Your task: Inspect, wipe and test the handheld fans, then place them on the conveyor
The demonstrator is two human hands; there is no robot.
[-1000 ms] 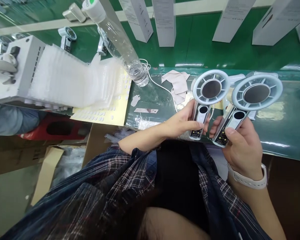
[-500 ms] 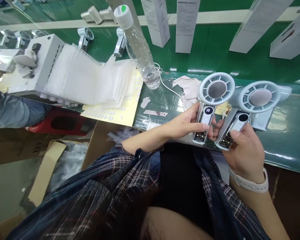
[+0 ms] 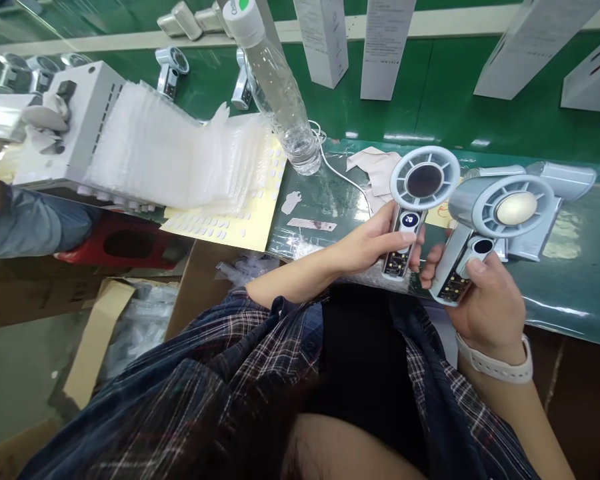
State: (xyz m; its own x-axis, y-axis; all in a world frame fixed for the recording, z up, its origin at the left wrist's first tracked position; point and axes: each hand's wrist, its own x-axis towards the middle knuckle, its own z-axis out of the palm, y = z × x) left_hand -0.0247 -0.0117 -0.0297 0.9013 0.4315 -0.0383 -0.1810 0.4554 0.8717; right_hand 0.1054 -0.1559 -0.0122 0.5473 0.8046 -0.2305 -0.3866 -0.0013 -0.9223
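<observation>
My left hand (image 3: 367, 243) grips the handle of a pale blue handheld fan (image 3: 423, 181), thumb on its front; the small round display on that handle shows "20". My right hand (image 3: 485, 300), with a white watch band at the wrist, holds a second pale blue fan (image 3: 513, 208) by its handle, thumb just below its dark round display. Both fans are upright side by side above the near edge of the green bench (image 3: 570, 267). Two more fan bodies (image 3: 560, 183) lie on the bench behind the right fan.
A clear water bottle (image 3: 275, 87) stands at mid-bench beside a stack of clear plastic bags (image 3: 175, 157) and a yellow sticker sheet (image 3: 240, 223). White boxes (image 3: 387, 47) stand on the green belt behind. Another person's sleeve (image 3: 30, 223) is at left. Cardboard boxes (image 3: 100, 333) sit below.
The left fan's display lit up with "20". The right fan tilted so its head faces more sideways. The view shifted slightly.
</observation>
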